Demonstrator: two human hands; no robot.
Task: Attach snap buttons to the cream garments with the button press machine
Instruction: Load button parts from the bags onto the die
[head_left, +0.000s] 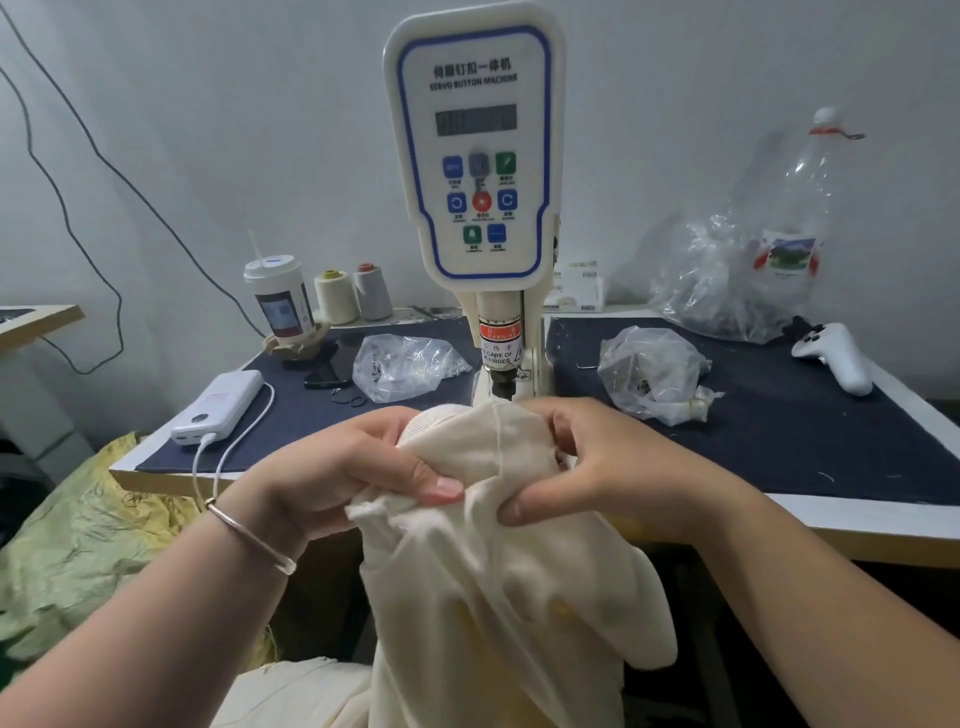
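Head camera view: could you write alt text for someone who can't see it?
Two hands, left hand and right hand, grip a cream garment just below a white button press machine on a dark-topped table.

Small garment workshop: servo button machine (474, 156) mounted on a navy-covered worktop (779, 415), thread cones (337, 296) at the back, plastic bags of fittings (402, 366), cream garment (493, 571) in front.

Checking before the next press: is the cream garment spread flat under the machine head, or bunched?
Bunched: both the left hand and right hand pinch the cream garment, and it hangs crumpled off the table.
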